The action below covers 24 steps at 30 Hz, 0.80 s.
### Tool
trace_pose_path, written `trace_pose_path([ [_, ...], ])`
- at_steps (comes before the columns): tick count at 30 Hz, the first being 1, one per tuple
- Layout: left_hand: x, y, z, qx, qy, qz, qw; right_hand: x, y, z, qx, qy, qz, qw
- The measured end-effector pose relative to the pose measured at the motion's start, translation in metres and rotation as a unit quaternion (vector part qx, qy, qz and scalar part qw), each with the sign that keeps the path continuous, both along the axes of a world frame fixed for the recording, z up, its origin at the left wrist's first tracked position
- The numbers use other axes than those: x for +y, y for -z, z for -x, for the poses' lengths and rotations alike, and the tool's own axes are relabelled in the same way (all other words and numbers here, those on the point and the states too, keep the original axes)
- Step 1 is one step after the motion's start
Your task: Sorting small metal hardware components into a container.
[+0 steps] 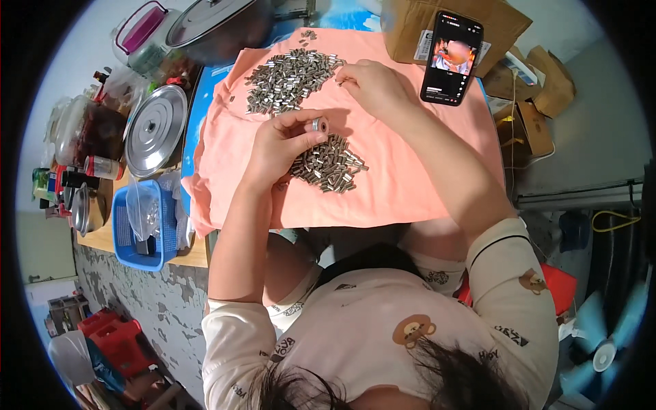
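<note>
My left hand (277, 145) is closed, thumb and fingers pinching a short silver cylinder (320, 124) whose round end has a dark centre. It hovers at the upper edge of the nearer pile of small metal cylinders (329, 166). Beyond it lies a larger pile of similar metal cylinders (283, 80), spread on the pink cloth (410, 184). My right hand (374, 87) is at the right side of that far pile, fingertips pinched together. Whatever is between them is too small to name.
A phone (452, 58) with a lit screen leans against a cardboard box (406, 27) at the back right. Left of the cloth are a metal lid (156, 130), a blue basket (117, 229) and jars. A fan (604, 357) spins at lower right.
</note>
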<state>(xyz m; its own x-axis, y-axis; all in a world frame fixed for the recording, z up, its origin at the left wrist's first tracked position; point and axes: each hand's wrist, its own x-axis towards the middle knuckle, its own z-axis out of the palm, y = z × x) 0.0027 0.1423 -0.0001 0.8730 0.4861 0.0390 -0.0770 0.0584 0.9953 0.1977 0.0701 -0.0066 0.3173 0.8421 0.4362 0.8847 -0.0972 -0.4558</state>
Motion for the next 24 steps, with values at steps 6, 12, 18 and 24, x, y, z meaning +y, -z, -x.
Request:
trace_pose_path([
  [6,0.002,0.000,0.000,-0.006,0.002,0.004,1.000,-0.003,-0.002,0.005,-0.102,0.000,0.054,0.993],
  [12,0.005,0.001,-0.002,-0.026,-0.021,0.024,0.999,-0.030,-0.025,0.037,0.239,-0.087,0.059,0.965],
  [18,0.004,0.002,-0.001,-0.027,-0.031,0.033,0.999,-0.028,-0.018,0.050,0.384,-0.161,0.022,0.909],
  [24,0.002,0.000,-0.002,-0.013,-0.035,0.023,0.999,-0.030,-0.023,0.060,0.148,-0.109,-0.022,0.983],
])
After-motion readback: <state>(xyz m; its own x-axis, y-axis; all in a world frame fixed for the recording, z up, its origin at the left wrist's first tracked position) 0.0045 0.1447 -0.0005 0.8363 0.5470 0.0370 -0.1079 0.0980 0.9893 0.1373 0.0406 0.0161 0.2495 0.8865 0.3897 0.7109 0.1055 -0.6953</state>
